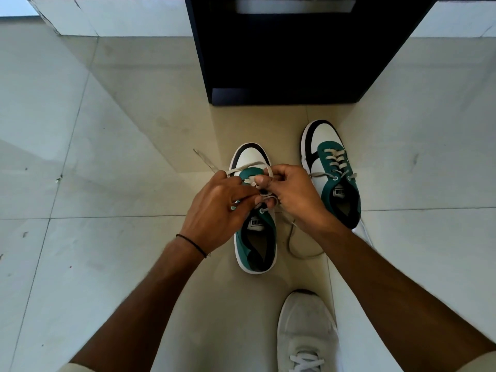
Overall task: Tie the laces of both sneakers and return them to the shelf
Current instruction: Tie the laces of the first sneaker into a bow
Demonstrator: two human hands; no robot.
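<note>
Two green, white and black sneakers stand on the tiled floor, toes pointing away from me. Both my hands are over the left sneaker [256, 237]. My left hand [217, 208] and my right hand [292, 194] each pinch part of its beige laces [248, 167] above the tongue, and a loop arcs over the toe. One lace end trails on the floor to the sneaker's right. The right sneaker [332, 170] stands apart, further away, with its laces loose and untied.
A dark cabinet [281, 57] stands straight ahead beyond the sneakers, between white wall bases. My own foot in a white shoe [308, 331] rests on the floor at the bottom of the view. Pale floor tiles [94, 157] spread to both sides.
</note>
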